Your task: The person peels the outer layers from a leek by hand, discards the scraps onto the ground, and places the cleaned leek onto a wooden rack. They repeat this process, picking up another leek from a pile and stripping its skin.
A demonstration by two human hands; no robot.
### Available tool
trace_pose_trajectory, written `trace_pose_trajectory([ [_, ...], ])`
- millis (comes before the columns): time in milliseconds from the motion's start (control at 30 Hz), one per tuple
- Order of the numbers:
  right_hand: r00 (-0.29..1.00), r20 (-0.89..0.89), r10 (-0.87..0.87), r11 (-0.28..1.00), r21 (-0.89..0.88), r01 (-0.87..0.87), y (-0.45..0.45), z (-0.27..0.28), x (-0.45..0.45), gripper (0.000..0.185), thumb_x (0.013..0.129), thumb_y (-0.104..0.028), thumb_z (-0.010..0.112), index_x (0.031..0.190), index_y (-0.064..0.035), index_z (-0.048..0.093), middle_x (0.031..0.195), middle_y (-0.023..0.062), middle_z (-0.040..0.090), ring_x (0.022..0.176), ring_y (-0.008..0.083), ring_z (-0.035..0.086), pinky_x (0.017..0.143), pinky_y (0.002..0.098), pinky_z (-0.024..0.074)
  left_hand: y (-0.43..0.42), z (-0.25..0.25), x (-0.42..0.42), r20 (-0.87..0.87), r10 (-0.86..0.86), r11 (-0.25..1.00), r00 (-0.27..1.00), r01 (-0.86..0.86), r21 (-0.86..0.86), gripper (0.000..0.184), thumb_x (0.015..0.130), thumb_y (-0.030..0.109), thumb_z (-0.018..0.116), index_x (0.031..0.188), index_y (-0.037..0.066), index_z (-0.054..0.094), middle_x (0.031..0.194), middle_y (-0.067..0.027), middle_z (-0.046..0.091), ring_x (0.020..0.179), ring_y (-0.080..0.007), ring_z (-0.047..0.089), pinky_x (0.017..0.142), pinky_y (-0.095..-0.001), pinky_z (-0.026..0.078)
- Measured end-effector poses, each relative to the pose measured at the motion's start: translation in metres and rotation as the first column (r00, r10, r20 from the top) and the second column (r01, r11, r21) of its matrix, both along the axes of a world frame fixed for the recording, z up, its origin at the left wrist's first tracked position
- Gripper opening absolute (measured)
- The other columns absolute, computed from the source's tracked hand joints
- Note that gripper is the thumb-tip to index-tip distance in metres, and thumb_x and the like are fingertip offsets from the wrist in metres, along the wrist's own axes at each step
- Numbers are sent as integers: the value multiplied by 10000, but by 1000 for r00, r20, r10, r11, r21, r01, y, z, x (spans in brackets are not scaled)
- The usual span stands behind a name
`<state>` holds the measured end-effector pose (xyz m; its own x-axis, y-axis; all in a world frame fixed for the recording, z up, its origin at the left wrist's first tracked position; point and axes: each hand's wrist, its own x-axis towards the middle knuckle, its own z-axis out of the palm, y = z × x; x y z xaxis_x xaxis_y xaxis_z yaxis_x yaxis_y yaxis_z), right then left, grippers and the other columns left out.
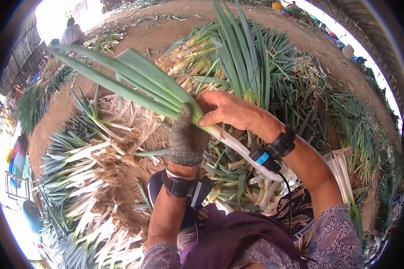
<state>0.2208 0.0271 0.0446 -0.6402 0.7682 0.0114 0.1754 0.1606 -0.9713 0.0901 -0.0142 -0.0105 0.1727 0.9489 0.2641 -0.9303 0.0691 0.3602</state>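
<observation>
A large leek (235, 144) is held slantwise in front of me, its broad green leaves fanning to the upper left and its white shaft running down to the right. My left hand (187, 140), in a dirty grey knitted glove, is closed around the leek where leaves meet shaft. Just beside it, my right hand (233, 112) is bare and pinches the same spot between thumb and fingers. Dark devices are strapped to both wrists, and one with a blue label (262, 158) partly covers the shaft.
On the left lies a long row of leeks (83, 179) with roots on. Leek leaves and trimmings (238, 179) are heaped below my hands. More leeks (242, 58) are piled ahead and to the right on the dirt floor (184, 13). A person (72, 33) sits far left.
</observation>
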Motion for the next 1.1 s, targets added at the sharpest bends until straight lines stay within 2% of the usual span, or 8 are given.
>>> trace_pose_trajectory([
  [333,933,213,-290,885,430,177,-31,12,8,212,632,-134,659,749,19,572,653,144,592,619,246,595,614,356,458,1,-14,6,-105,-35,994,994,24,-106,389,857,248,579,1153,12,491,1124,-120,548,1048,-241,523,953,-388,394],
  [367,919,188,-345,795,579,180,-34,-1,2,194,634,-123,636,730,20,547,612,132,579,585,277,596,572,379,459,5,-19,6,-151,-29,998,988,21,-51,379,856,242,580,1148,16,495,1116,-117,551,1039,-239,527,947,-384,398],
  [433,878,187,-441,583,803,122,-37,-14,-1,224,653,-133,662,781,5,543,607,110,542,556,173,539,540,307,417,14,-30,4,-242,-9,998,970,23,58,360,854,231,582,1136,23,501,1099,-112,557,1020,-236,534,936,-376,407],
  [467,885,176,-432,645,746,166,-37,-15,2,199,661,-125,649,775,3,549,616,106,558,567,187,559,550,322,433,17,-35,2,-93,-107,994,990,107,-7,354,846,220,588,1133,31,506,1093,-111,560,1011,-234,538,927,-369,416],
  [600,930,-6,-367,864,369,343,-41,-16,20,158,700,-88,619,832,-7,589,683,67,601,636,164,592,604,327,465,4,-5,8,-127,-94,990,987,78,-120,427,809,197,620,1163,5,477,1131,-124,547,1067,-253,520,943,-398,419],
  [767,921,-234,-311,951,-83,299,-52,-15,48,322,779,-67,626,1091,-13,566,871,46,589,789,108,560,761,250,449,-3,8,2,-367,-188,980,911,198,-11,459,749,67,623,1174,11,458,1079,-137,559,1011,-281,548,880,-427,459],
  [933,945,-10,-326,945,34,327,-73,-20,59,220,819,-84,612,1001,-19,506,857,14,536,767,81,530,708,240,454,-1,2,3,-385,-118,992,915,125,-6,435,687,-26,663,1089,62,523,952,-67,587,879,-195,582,785,-334,494],
  [1100,882,-194,-430,899,-2,438,-105,-41,64,156,808,-47,617,922,-31,511,836,8,519,746,68,513,659,216,432,-10,5,11,-468,-44,997,883,13,-70,367,680,-10,691,1011,66,553,861,-36,601,764,-162,601,692,-277,518],
])
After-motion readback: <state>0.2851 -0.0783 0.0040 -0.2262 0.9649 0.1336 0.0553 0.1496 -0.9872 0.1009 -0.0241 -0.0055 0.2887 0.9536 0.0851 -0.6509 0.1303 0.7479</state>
